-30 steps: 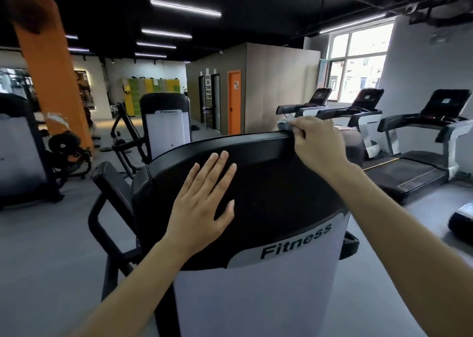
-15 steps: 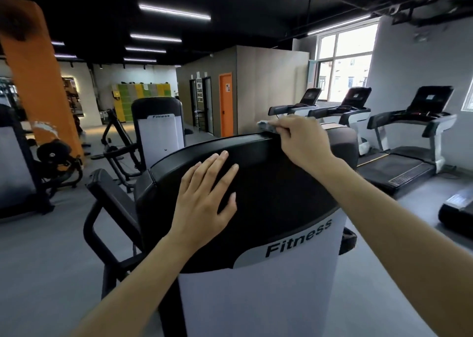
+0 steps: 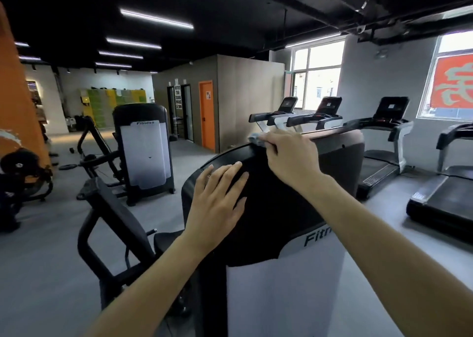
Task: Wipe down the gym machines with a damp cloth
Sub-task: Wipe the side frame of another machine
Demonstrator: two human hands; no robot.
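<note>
Head view: a gym floor seen through a person's own eyes, with both bare arms reaching forward to a weight machine directly ahead. The machine has a rounded black top cover above a white front panel printed with the letters "Fitn", the rest hidden by the right arm.

The left hand lies flat against the front of the black cover, fingers straight and close together, holding nothing. The right hand is at the cover's upper rim, its fingers curled around a small pale grey-blue cloth. A bunched end of the cloth pokes out past the fingertips and rests on the rim.

A black tubular seat frame stands just left of the machine. Further back on the left is a second machine marked "Fitness". A row of treadmills lines the right wall below bright windows. An orange door is set in a brown partition at centre. An orange pillar fills the far left edge, and green and yellow lockers stand against the back wall. Strip lights cross the black ceiling.
</note>
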